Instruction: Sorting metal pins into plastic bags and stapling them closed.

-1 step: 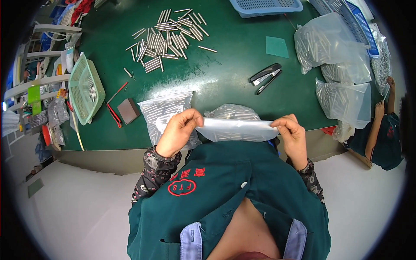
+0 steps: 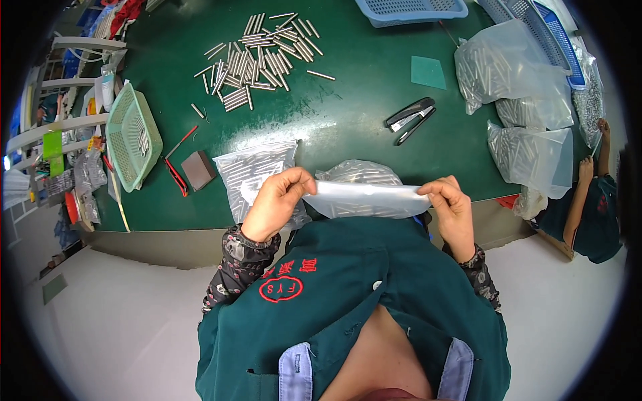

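A clear plastic bag (image 2: 358,175) filled with metal pins lies at the table's near edge, in front of my body. Its flattened top edge is stretched between my two hands. My left hand (image 2: 277,202) pinches the left corner of this edge between thumb and fingers. At the opposite corner, my right hand (image 2: 451,208) grips the plastic in the same way. Beside my left hand lies another clear bag (image 2: 251,167), packed with pins in rows and partly covered by that hand. A loose pile of metal pins (image 2: 257,60) is spread farther back.
A black stapler (image 2: 410,119) lies right of centre, near a green sheet (image 2: 428,72). Filled bags (image 2: 498,63) stand at the right, below blue baskets (image 2: 411,10). At left are a green basket (image 2: 134,137), red-handled pliers (image 2: 175,177) and a brown block (image 2: 198,170). Another person's arms (image 2: 585,180) show far right.
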The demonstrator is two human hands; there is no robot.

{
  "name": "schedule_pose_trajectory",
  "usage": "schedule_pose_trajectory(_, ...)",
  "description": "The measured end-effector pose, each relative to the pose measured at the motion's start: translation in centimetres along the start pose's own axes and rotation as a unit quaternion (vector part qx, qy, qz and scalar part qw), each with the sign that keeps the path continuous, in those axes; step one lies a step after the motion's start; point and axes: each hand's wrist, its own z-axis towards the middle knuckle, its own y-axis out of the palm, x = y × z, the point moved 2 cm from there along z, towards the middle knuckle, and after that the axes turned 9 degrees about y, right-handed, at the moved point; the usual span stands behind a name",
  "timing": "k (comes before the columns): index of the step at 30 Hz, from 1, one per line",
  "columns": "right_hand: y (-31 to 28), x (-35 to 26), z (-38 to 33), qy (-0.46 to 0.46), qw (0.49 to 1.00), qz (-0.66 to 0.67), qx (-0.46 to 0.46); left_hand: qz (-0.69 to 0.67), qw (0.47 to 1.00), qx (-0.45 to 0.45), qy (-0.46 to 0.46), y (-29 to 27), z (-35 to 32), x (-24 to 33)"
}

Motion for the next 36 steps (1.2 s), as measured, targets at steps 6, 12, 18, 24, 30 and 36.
schedule_pose_trajectory(6,-0.6,-0.7,-0.1,0.025,0.996,-0.043,-0.074,0.024,0.999,0.01,-0.046,0.3,0.0,0.5)
schedule_pose_trajectory(12,-0.3,-0.9,-0.4,-0.012,0.996,-0.077,-0.052,0.109,0.994,-0.013,-0.029,0.4,-0.4,0.8)
schedule_pose_trajectory(18,-0.2,-0.5,-0.5,-0.141,0.976,-0.164,0.006,0.141,0.989,0.002,0.037,0.6,-0.7,0.8)
schedule_pose_trajectory(24,0.2,-0.5,-0.9,-0.17,0.967,-0.185,0.045,0.225,0.973,-0.008,0.059,0.5,-1.0,1.5)
schedule_pose_trajectory(30,0.3,-0.3,-1.1,-0.168,0.966,-0.181,0.072,0.252,0.963,0.005,0.097,0.7,-1.2,1.6)
schedule_pose_trajectory(36,0.0,-0.3,-1.1,-0.112,0.977,-0.176,0.046,0.319,0.939,-0.015,0.131,0.4,-0.9,1.5)
